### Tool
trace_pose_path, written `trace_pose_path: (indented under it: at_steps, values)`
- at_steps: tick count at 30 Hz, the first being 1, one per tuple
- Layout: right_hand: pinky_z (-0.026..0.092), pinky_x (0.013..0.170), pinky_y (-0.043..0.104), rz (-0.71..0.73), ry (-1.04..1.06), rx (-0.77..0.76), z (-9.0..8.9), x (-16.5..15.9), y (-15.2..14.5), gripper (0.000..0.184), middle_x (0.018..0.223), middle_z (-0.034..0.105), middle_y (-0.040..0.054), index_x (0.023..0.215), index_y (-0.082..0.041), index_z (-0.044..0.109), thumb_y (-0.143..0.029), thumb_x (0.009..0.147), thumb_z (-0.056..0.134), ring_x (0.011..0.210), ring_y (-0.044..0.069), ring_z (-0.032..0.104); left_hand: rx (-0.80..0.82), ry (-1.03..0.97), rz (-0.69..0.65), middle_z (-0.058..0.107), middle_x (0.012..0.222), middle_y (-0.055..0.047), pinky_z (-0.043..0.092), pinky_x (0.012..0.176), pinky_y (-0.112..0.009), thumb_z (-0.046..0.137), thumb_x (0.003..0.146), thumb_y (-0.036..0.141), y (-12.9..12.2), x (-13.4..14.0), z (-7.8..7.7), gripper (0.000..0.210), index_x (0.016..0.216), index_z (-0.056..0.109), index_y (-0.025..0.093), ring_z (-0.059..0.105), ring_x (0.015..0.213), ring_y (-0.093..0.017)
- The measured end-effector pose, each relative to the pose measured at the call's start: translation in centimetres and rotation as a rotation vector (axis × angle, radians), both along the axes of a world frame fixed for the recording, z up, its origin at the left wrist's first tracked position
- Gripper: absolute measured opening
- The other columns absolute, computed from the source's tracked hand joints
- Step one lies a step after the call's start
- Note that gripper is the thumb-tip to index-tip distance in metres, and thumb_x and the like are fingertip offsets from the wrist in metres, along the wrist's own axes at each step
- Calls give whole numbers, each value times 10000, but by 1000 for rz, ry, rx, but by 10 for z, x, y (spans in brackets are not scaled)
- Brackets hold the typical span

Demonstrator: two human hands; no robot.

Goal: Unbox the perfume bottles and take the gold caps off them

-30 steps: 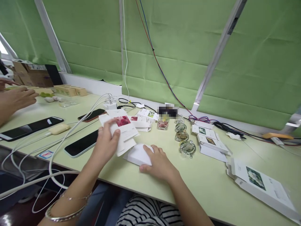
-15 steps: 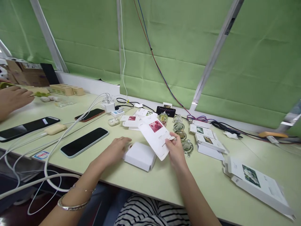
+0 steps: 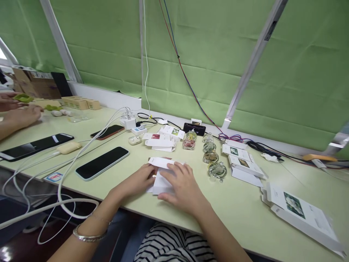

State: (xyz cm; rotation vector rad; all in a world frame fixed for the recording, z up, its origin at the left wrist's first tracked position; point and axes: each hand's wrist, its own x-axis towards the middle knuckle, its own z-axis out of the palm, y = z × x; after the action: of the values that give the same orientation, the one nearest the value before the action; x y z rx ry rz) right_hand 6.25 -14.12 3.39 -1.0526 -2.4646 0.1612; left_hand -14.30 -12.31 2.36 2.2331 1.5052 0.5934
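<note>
A white cardboard box (image 3: 163,182) stands at the table's near edge between my hands, a white flap or card (image 3: 159,162) rising behind it. At its left end my left hand (image 3: 140,179) is closed on it with curled fingers. Something small, shiny and amber shows beside those fingertips, too covered to name. My right hand (image 3: 184,185) grips the box from the right, thumb on the near side and fingers spread over the top. Just right of my hands lie several round clear glass bottles (image 3: 217,170) in a row, with a pink one (image 3: 188,144) farther back.
White boxes with flower pictures lie at the back (image 3: 160,140) and to the right (image 3: 302,214). Phones (image 3: 102,163) and white cables (image 3: 65,174) take up the left. Another person's hands (image 3: 23,114) work at the far left. A black phone (image 3: 194,129) leans at the back.
The printed white card with the pink picture is no longer held up in my right hand. That hand has moved left onto the white box. My left hand has closed at the box's left end.
</note>
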Motion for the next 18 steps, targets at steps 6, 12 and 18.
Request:
trace_pose_path:
  at_steps: [6,12,18]
  values:
    - [120,1057,511,-39,-156,-178,-16,-3,4,563,1435,283,61,1328,-319,335,-503,814,476,1329,273,177,-93,148,41,560,737,-21,376,588,-256,399,722,187,-7,-10,13,88,758,480,188,524,667,-169]
    - [114,1071,492,-43,-143,-166,-15,0,3,538,1437,285,50,1327,-312,341,-463,829,477,1321,259,211,-111,150,-46,574,851,-53,397,692,-277,411,773,274,-11,-8,12,175,836,553,195,551,801,-199]
    - [116,1062,519,-33,-146,-158,-17,2,4,509,1442,279,40,1335,-317,323,-421,853,451,1321,267,212,-74,249,38,555,846,-61,394,685,-285,364,798,269,-14,-13,11,211,815,560,190,557,760,-196]
